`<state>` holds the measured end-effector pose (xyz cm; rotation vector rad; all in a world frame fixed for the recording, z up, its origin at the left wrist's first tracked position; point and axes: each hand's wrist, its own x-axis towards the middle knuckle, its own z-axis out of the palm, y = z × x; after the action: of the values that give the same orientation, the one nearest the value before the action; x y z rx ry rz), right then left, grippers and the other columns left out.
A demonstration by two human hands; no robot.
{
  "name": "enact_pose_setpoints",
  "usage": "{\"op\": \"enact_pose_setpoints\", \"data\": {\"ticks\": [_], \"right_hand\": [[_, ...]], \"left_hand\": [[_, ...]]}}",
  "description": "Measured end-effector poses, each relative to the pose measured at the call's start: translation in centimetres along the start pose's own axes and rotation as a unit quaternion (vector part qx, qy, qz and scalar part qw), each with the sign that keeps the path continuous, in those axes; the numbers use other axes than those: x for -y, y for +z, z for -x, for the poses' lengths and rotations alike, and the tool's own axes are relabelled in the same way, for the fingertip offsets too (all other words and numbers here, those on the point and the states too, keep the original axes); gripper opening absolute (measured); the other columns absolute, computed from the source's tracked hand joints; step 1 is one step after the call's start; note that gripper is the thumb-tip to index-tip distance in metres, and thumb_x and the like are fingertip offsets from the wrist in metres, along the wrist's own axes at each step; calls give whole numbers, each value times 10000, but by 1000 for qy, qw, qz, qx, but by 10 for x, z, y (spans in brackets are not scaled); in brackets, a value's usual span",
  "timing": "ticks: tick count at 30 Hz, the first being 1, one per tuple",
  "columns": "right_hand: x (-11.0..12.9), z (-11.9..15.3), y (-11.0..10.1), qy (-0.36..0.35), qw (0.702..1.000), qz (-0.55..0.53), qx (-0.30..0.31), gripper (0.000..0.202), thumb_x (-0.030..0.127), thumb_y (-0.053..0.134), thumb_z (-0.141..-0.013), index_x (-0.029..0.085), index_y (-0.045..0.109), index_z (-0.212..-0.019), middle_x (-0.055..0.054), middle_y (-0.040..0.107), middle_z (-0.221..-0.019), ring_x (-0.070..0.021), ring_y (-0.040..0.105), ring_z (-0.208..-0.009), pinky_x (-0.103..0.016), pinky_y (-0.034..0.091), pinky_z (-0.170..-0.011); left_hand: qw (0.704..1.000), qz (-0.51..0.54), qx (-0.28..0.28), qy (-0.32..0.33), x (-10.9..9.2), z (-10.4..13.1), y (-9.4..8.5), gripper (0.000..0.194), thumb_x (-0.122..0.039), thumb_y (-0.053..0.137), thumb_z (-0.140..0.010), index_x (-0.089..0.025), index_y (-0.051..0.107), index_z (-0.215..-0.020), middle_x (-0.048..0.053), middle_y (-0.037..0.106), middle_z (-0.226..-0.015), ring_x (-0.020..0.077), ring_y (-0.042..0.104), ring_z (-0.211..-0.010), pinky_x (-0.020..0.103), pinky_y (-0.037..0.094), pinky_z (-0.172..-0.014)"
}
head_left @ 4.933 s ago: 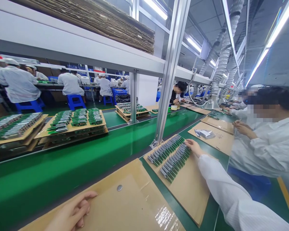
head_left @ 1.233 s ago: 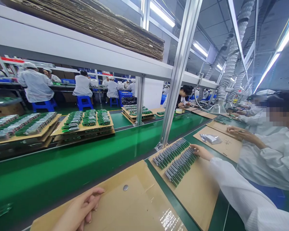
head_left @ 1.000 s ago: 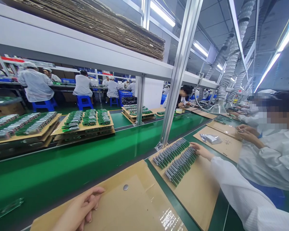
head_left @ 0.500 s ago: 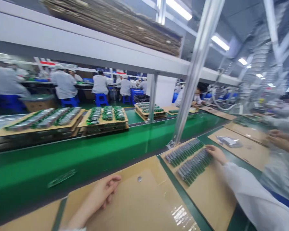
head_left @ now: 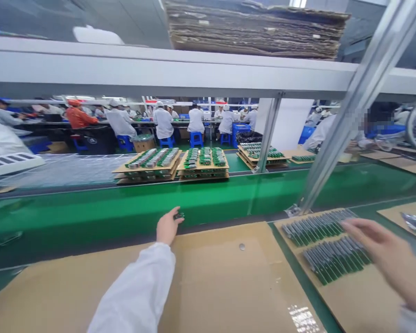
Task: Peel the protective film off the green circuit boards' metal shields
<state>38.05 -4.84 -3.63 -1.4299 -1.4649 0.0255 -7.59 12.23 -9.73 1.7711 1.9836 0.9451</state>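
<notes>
My left hand [head_left: 167, 227] reaches over the far edge of a cardboard sheet [head_left: 222, 286], at the green conveyor belt [head_left: 100, 208]. Its thumb and fingers are closed on a small dark green circuit board [head_left: 180, 215], of which only the end shows. On the right, my right hand [head_left: 384, 249] is blurred, its fingers stretched toward the end of the back row of circuit boards [head_left: 319, 226]; contact is unclear. A front row of circuit boards [head_left: 336, 259] lies beside that hand on another cardboard sheet [head_left: 360, 300]. A small round silver disc [head_left: 241, 247] rests on the middle sheet.
Stacked cardboard trays of boards [head_left: 149, 173] stand beyond the belt. A slanted metal post [head_left: 346, 115] rises behind the right sheet, under a white shelf beam [head_left: 159, 69]. A clear board [head_left: 3, 241] lies on the belt at left. Several people in white coats sit behind.
The view has swung left. My left hand has moved from above the cardboard out to the belt and closed on a circuit board. My right hand stays by the rows of boards.
</notes>
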Motion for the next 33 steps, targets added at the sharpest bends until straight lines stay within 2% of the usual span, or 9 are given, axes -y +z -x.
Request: {"op": "enact_pose_setpoints", "data": {"ticks": [1,3,5,7,10,13,17,23,33], "right_hand": [[29,11,18,13,999,-12,33,80,314,701,-770,239,723,-748,-65,728,-757,-197,683,-642,-250,481,-506],[77,34,59,4,996,-82,27,112,310,670,-803,233,671,-722,-36,699,-745,-178,648,-644,-253,506,-550],[108,58,96,-18,986,-154,60,136,271,646,-835,227,626,-708,-1,650,-682,-148,602,-614,-241,495,-550],[124,80,119,-10,975,-199,95,114,229,631,-853,229,600,-744,18,607,-686,-128,551,-599,-234,473,-548],[127,103,129,2,965,-234,117,78,216,628,-862,237,590,-798,27,554,-715,-113,492,-580,-229,439,-531],[123,114,128,-2,960,-233,155,83,219,647,-856,234,589,-798,33,543,-715,-102,465,-557,-224,410,-510],[122,117,130,3,956,-212,201,95,214,668,-846,227,601,-779,36,561,-700,-97,470,-558,-222,395,-502],[119,117,137,32,949,-209,233,157,243,701,-824,216,595,-712,44,537,-658,-88,459,-538,-227,353,-464],[118,113,135,31,942,-197,268,196,286,716,-806,215,577,-688,32,536,-639,-98,434,-502,-237,334,-427]], "left_hand": [[1000,6,4,8,-5,0,-1,256,-247,593,-873,-149,604,-1109,91,647,-1109,246,608,-1033,489,457,-931],[999,26,13,29,-19,15,-1,278,-220,611,-844,-170,613,-1117,89,685,-1061,264,616,-1042,466,442,-956],[996,54,45,58,-34,51,2,342,-237,661,-795,-216,617,-1134,60,709,-1043,256,629,-1036,403,461,-948],[988,78,104,86,-45,100,5,344,-242,715,-740,-266,653,-1078,10,719,-1043,225,655,-979,342,501,-897],[972,95,166,135,-52,170,12,308,-148,740,-706,-302,689,-967,-24,725,-970,206,640,-929,331,522,-836],[967,115,151,172,-50,205,18,315,-81,676,-769,-298,664,-998,-15,706,-1003,198,588,-982,349,503,-859],[963,179,116,166,-49,212,9,148,-162,605,-857,-263,682,-933,22,684,-1036,198,571,-1026,360,478,-891],[917,324,196,124,-61,210,-11,120,-160,612,-859,-235,705,-865,-7,715,-847,142,631,-834,266,509,-760],[917,309,218,126,-62,206,-18,148,-137,639,-832,-241,743,-851,-21,745,-811,141,654,-794,261,524,-741]]}}
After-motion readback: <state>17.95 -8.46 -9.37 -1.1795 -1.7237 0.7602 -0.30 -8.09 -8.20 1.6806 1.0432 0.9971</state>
